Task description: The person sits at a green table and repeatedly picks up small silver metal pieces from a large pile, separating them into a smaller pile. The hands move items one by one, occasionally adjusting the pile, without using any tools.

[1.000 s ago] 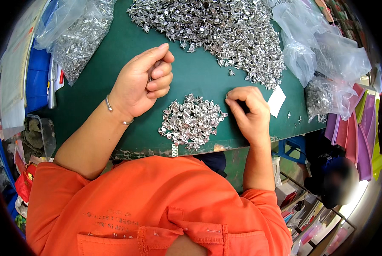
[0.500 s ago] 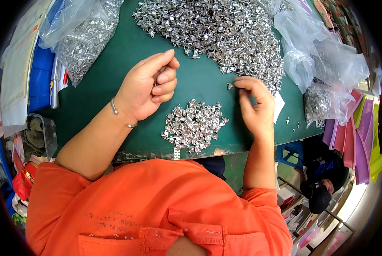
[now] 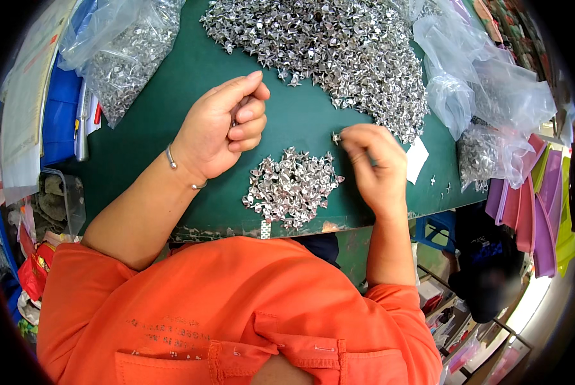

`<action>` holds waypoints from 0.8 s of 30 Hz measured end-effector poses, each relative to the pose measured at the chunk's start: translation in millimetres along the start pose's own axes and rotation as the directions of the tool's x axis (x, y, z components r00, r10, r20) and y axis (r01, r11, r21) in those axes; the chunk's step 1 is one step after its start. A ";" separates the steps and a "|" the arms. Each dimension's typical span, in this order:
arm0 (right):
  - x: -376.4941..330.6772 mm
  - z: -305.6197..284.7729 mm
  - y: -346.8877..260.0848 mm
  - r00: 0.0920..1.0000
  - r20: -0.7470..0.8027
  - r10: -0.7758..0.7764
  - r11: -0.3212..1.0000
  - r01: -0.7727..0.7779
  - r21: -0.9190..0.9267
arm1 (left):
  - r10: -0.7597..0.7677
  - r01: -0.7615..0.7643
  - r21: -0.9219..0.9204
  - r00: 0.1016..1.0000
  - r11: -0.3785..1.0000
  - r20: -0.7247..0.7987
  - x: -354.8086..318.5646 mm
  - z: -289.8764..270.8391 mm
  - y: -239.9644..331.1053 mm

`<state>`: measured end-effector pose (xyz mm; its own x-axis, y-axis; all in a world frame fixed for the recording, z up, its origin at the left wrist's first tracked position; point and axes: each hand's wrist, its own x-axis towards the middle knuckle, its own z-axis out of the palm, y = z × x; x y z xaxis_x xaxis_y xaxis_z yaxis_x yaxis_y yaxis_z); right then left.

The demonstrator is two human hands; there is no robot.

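While right hand (image 3: 376, 165) fingers pinch a small metal piece (image 3: 336, 137), left hand (image 3: 222, 128) curled shut, clear bags (image 3: 486, 96) right, white label (image 3: 418, 160) beside.

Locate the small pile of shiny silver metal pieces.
The small pile lies on the green mat, centre of the head view, between both hands, below the large heap.

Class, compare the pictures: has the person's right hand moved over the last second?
Yes. The right hand went from beside the small pile of metal pieces up toward the big heap.
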<state>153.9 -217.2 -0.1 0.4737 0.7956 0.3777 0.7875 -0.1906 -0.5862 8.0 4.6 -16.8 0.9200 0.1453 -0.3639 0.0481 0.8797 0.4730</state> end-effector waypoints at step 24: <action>25.1 -9.1 14.3 0.991 0.113 -0.064 0.976 0.086 -0.198 | -0.004 0.004 -0.001 1.000 1.000 -0.007 -0.5 1.2 -1.5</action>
<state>180.6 -205.2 7.5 0.3744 0.8662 0.3309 0.8876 -0.2315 -0.3982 7.9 2.6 -16.4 0.9170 0.1450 -0.3715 0.0514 0.8808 0.4706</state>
